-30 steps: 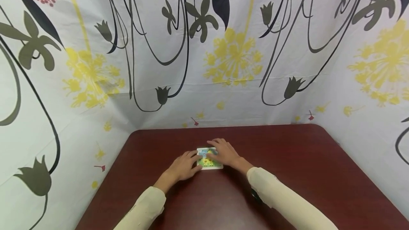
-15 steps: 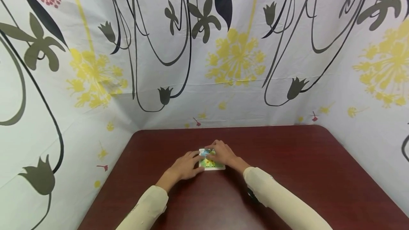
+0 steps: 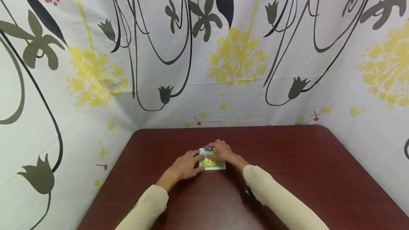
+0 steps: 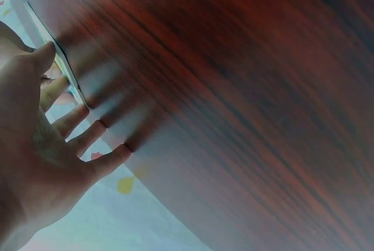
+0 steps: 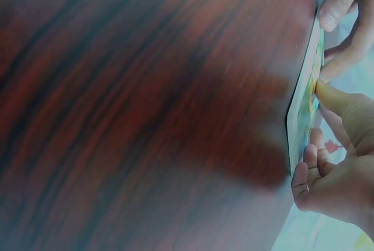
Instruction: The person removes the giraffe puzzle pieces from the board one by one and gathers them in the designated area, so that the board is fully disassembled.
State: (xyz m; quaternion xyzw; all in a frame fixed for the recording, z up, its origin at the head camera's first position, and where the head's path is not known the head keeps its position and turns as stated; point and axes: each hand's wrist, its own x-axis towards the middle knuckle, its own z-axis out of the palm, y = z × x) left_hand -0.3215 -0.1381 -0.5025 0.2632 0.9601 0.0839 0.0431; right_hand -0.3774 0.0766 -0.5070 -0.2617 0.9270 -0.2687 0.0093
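Note:
A small flat picture board [image 3: 214, 164] with a pale rim lies on the table, showing a yellow giraffe-like figure on green and blue. My left hand [image 3: 186, 166] rests at its left side, fingers spread and fairly straight, thumb near the front left corner. In the left wrist view, several of those fingertips touch the table beside the board's edge [image 4: 75, 81]. My right hand [image 3: 223, 152] lies over the board's right part. The right wrist view shows its thumb [image 5: 330, 94] on the picture and its outer fingers bent by the rim. Whether anything is pinched there is hidden.
The dark red wooden table [image 3: 287, 159] has rounded far corners. A white cloth [image 3: 236, 105] printed with flowers and vines hangs behind it and along both sides. Something dark sits under the right sleeve's cuff [image 3: 250, 192].
My right index finger has come down from above the board to its far edge, the hand drawing slightly left. The left hand keeps its place by the board. The whole view shifts a little.

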